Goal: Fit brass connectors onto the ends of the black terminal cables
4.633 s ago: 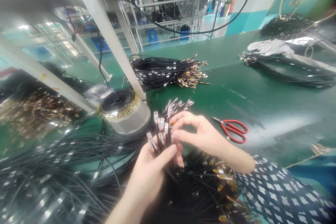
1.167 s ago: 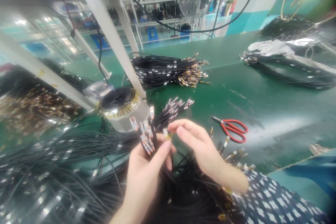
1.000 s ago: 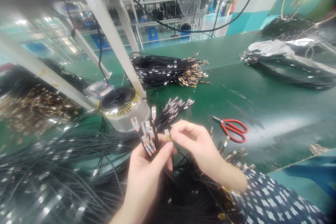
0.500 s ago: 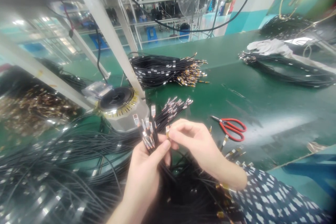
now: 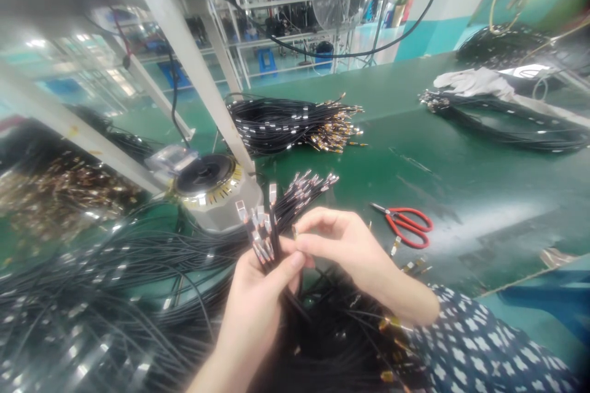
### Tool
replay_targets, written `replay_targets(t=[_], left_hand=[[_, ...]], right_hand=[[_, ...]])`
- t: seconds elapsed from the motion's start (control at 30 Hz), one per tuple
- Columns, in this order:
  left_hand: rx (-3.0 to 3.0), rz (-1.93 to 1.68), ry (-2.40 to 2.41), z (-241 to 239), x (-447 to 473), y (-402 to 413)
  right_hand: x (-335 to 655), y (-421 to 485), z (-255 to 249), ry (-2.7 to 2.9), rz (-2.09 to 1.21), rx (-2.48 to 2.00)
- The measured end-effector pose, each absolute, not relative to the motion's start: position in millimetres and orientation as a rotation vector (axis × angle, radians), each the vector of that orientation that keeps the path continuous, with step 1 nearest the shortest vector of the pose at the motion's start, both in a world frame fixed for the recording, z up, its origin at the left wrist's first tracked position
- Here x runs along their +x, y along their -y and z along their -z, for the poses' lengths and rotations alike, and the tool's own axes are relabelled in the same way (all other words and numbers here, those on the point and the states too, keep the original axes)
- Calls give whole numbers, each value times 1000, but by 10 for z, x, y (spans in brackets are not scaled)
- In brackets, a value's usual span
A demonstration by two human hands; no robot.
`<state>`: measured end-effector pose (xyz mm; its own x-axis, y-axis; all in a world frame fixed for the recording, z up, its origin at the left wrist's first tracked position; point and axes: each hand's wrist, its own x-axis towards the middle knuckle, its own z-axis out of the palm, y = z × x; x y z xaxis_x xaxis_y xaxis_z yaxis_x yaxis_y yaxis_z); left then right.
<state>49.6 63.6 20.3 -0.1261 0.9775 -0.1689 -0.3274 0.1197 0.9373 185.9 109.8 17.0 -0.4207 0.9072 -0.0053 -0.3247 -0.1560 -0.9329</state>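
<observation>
My left hand [image 5: 265, 285] is closed around a bundle of black cables [image 5: 260, 234], whose silver metal connectors point up above the thumb. Close beside it, my right hand [image 5: 338, 245] pinches a single cable connector [image 5: 295, 231] between thumb and forefinger. The two thumbs nearly meet, and the lower part of that connector is hidden by the fingers. Just behind the hands, more black cables with silver ends [image 5: 306, 190] lie on the green table [image 5: 369, 178]. Below my hands hangs a dark, blurred mass of cables.
Red-handled pliers [image 5: 408, 221] lie to the right. A grey round device with a black top [image 5: 209, 187] stands at left by a white post [image 5: 184, 43]. Cable bundles [image 5: 281, 123] rest farther back, and a white glove [image 5: 479, 83] lies on a coil at right.
Both hands and the held bundle have shifted very slightly to the right. The pinched connector has turned, showing less of its bright face. Both grips stay closed.
</observation>
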Motion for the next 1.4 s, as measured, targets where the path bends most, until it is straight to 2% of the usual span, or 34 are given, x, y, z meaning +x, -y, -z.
replay_targets(t=[0.23, 0.53, 0.73, 0.93, 1.17, 1.4], left_hand=[[797, -1253, -1003, -166, 450, -629], [737, -1191, -916, -168, 417, -666], [796, -1199, -958, -120, 443, -658], [816, -1215, -1004, -127, 499, -644], [720, -1284, -1108, -164, 513, -614], [631, -1461, -1192, -130, 501, -635]], right_hand=[[1883, -1191, -188, 1174, -1983, -531], [1949, -1234, -233, 1315, -1973, -478], [1996, -1344, -209, 1317, -1701, -704], [1853, -1387, -297, 1302, -1662, -732], [1776, -1338, -291, 1261, -1297, -728], [1801, -1277, -233, 1205, -1601, -610]])
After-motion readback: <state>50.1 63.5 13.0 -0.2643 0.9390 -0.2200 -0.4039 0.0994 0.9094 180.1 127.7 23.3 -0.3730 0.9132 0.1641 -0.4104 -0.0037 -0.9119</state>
